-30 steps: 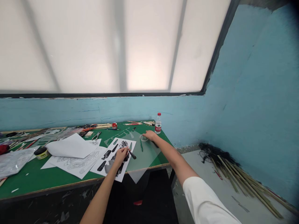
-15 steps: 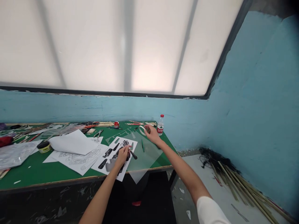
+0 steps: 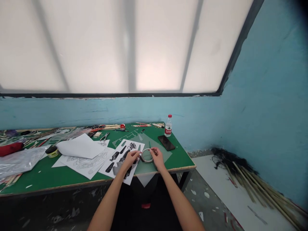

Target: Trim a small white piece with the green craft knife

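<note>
Both my hands meet over the front of the green table (image 3: 48, 179). Between them is a roll of clear tape (image 3: 146, 155), a thin ring held on edge. My right hand (image 3: 157, 156) grips its right side with curled fingers. My left hand (image 3: 131, 158) pinches its left side, and a black marker pokes out beside that hand. Under the hands lie a white sheet printed with black shapes (image 3: 120, 157) and a clear plastic sheet (image 3: 154, 160) that overhangs the table's front edge.
A black phone (image 3: 166, 142) and a water bottle (image 3: 168, 126) stand at the table's right. White drawing sheets (image 3: 79, 150), a small black-lidded jar (image 3: 51, 151), pliers and sticks lie to the left. Bamboo strips (image 3: 255, 189) lie on the floor by the blue wall.
My right hand lifted the tape roll from near the bottle and brought it back to my left hand, which now holds it too. The phone is uncovered.
</note>
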`<action>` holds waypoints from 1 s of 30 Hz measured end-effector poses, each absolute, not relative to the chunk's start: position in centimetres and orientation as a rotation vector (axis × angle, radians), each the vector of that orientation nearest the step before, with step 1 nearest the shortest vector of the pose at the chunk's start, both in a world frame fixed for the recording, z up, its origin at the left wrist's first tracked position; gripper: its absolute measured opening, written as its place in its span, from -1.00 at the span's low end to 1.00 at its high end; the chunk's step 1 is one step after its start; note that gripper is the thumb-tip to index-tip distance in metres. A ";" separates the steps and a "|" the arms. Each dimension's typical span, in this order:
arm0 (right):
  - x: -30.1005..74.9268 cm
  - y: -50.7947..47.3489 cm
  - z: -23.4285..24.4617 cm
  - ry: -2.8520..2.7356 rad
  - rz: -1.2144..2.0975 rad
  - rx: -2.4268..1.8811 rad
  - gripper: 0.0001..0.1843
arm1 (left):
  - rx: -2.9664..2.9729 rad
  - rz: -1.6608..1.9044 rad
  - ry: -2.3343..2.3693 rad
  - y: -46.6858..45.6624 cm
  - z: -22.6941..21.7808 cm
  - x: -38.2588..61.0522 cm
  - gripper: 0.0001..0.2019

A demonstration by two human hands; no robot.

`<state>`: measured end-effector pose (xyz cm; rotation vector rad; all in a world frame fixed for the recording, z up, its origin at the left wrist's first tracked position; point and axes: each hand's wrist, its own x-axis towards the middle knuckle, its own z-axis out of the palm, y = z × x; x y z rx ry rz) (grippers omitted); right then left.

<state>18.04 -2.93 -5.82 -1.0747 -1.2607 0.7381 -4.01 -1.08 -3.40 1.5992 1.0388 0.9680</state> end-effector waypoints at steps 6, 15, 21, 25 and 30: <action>18.6 -3.3 -5.9 -1.266 0.790 -1.075 -0.67 | 1.665 0.818 1.001 -0.9 -3.7 -4.0 -0.65; 18.3 -3.5 -5.5 -1.344 0.760 -1.085 -0.64 | 1.678 0.871 0.989 -1.4 -3.1 -4.6 -0.65; 18.0 -3.7 -5.0 -1.413 0.758 -1.095 -0.65 | 1.740 0.901 0.937 -1.8 -2.7 -4.3 -0.66; 17.8 -4.2 -4.6 -1.521 0.772 -1.090 -0.67 | 1.798 0.914 0.920 -1.8 -2.9 -4.2 -0.66; 17.6 -4.3 -4.7 -1.647 0.753 -1.087 -0.68 | 1.878 0.893 0.897 -1.5 -3.7 -4.3 -0.66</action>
